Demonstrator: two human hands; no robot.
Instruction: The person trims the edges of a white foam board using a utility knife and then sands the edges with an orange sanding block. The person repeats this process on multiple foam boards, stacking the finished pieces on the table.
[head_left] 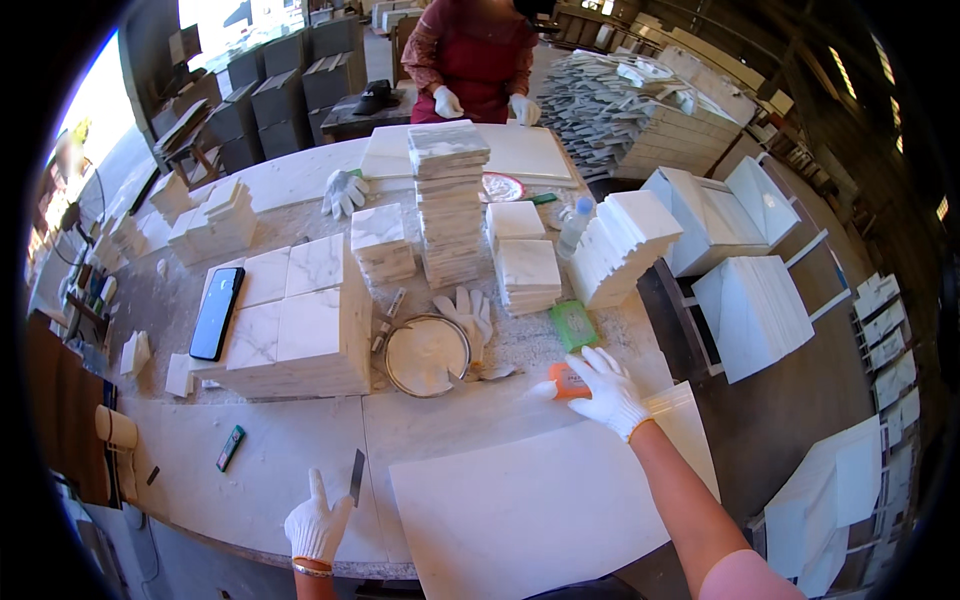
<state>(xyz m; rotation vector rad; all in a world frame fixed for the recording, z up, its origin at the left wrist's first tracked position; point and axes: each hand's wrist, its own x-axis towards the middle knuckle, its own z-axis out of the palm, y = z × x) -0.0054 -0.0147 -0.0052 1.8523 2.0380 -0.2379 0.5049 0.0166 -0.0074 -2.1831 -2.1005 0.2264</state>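
Note:
My left hand [318,522], in a white knit glove, is low at the near side of the table. A thin grey metal blade [357,476] stands up from between its thumb and fingers, while the index finger points forward. My right hand [607,392], gloved too, reaches far forward with its fingers over an orange block [569,381], gripping it beside the large white marble slab [530,490]. Just beyond it sits a green block [573,325]. A round bowl of pale paste [427,356] stands left of the right hand, with a putty knife [457,379] in it.
Stacked white tiles [285,320] carry a phone [217,313]. A tall tile stack [450,205] rises mid-table, with a notched stack [622,248] and a bottle [575,228] to its right. A green cutter [230,448] lies at left. Across the table stands a person [470,60] wearing gloves.

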